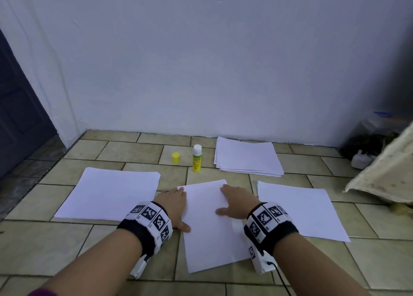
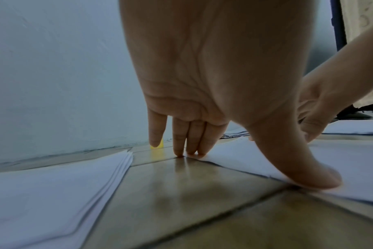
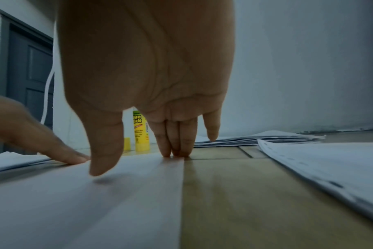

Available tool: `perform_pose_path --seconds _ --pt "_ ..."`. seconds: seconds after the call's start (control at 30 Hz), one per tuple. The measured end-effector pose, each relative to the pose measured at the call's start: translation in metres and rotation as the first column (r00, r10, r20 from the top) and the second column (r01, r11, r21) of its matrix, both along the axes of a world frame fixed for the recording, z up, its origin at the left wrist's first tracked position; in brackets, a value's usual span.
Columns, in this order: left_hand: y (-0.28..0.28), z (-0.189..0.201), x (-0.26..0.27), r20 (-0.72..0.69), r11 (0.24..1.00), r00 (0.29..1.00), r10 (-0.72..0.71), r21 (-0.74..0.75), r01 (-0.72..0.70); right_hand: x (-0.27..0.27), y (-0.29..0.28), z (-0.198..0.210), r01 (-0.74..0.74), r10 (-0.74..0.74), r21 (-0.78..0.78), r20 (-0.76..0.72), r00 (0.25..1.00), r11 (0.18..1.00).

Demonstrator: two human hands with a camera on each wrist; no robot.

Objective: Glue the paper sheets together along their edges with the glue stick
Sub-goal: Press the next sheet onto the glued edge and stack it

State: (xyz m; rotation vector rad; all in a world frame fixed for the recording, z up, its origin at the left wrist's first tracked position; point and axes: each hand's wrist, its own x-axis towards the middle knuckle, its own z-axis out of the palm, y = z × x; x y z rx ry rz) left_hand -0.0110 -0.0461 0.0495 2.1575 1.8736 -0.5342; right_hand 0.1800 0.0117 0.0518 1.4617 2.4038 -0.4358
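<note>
The middle sheet (image 1: 212, 224) lay flat on the tiled floor (image 1: 245, 282) straight in front of me, its far edge showing a faint row of punched holes. My left hand (image 1: 176, 208) rested along its left edge with straight fingers (image 2: 192, 139), three tips down at the far corner and the thumb pressing the edge nearer to me (the little finger hovered off the floor). My right hand (image 1: 237, 203) lay flat as well, fingers (image 3: 177, 134) straight with their tips at the sheet's right edge, thumb just above the paper; neither hand gripped anything.

Beyond the sheet the glue stick (image 1: 197, 158) stood upright on the floor, uncapped, with its yellow cap (image 1: 175, 157) standing just to its left and apart from it. A paper stack (image 1: 111, 192) lay to the left of the middle sheet, another sheet (image 1: 301, 208) to the right, and a third, looser stack (image 1: 248, 156) sat farther back beside the glue stick, near the white wall (image 1: 223, 60). A dark door (image 1: 20, 116) stood at the far left.
</note>
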Motion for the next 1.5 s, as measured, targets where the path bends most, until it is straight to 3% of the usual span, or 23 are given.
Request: perform_pose_path --seconds 0.2,0.4,0.57,0.67,0.9,1.2,1.3,1.4,1.43,1.5 --pt "-0.001 0.012 0.009 -0.066 0.999 0.997 0.047 -0.003 -0.047 -0.007 -0.018 -0.002 -0.031 0.019 0.135 0.090 0.996 0.990" --pt "0.002 0.019 0.013 -0.188 0.997 0.979 0.075 -0.013 -0.079 -0.008 -0.017 -0.003 -0.133 0.134 0.038 -0.029 0.991 0.990" --pt "0.007 0.004 -0.004 0.012 0.999 1.000 -0.008 -0.031 0.009 -0.013 -0.010 -0.003 -0.257 0.257 0.100 0.016 0.966 0.961" --pt "0.007 -0.004 -0.015 -0.011 0.996 1.000 0.026 -0.085 -0.027 -0.008 -0.007 -0.006 -0.147 0.149 0.102 -0.017 0.989 0.984" --pt "0.008 -0.013 -0.020 -0.021 0.985 0.999 0.048 -0.163 -0.051 0.022 0.006 -0.009 0.152 -0.152 -0.050 -0.014 0.988 0.987" --pt "0.012 -0.015 -0.016 -0.055 0.975 0.991 0.119 -0.180 -0.127 0.019 0.001 -0.003 0.272 -0.277 -0.054 -0.115 0.954 0.961" --pt "0.012 -0.015 -0.014 -0.059 0.973 0.991 0.121 -0.191 -0.131 0.025 0.003 0.002 0.351 -0.362 -0.094 -0.327 0.873 0.932" --pt "0.011 -0.017 -0.016 -0.054 0.973 0.991 0.124 -0.188 -0.132 0.031 0.000 0.011 0.437 -0.457 -0.194 -0.611 0.646 0.878" --pt "0.011 -0.017 -0.017 -0.053 0.974 0.991 0.123 -0.187 -0.131 0.031 -0.003 0.012 0.441 -0.458 -0.199 -0.636 0.621 0.875" --pt "0.011 -0.018 -0.017 -0.049 0.973 0.992 0.120 -0.191 -0.127 0.031 -0.011 0.009 0.412 -0.454 -0.217 -0.601 0.658 0.885"
